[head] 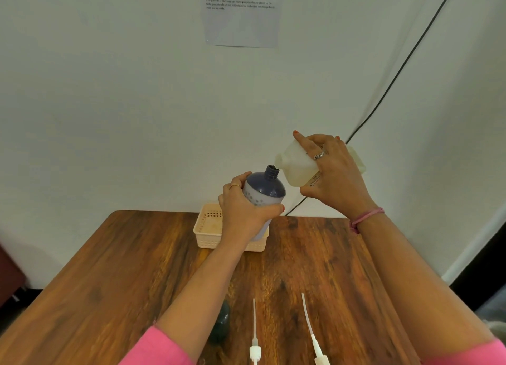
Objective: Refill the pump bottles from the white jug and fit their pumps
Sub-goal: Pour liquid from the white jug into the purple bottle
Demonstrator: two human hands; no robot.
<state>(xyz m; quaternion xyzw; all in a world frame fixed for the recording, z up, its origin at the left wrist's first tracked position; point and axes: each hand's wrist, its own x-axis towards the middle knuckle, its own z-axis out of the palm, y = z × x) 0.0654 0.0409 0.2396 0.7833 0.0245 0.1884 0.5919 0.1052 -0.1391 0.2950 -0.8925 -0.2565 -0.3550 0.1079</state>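
Observation:
My left hand (242, 214) grips a dark blue and pale grey pump bottle (264, 192), held up above the table and tilted, its open neck pointing up and to the right. My right hand (332, 177) grips the white jug (297, 163), tipped over to the left so its spout sits right at the bottle's neck. Two white pumps with long tubes lie on the table near me, one in the middle (254, 337) and one to its right (313, 334). A second dark bottle (221, 323) lies partly hidden behind my left forearm.
A cream plastic basket (206, 229) stands at the far edge of the wooden table (109, 282), under the held bottle. A black cable (397, 74) runs down the wall at the right. A printed sheet (241, 14) hangs on the wall.

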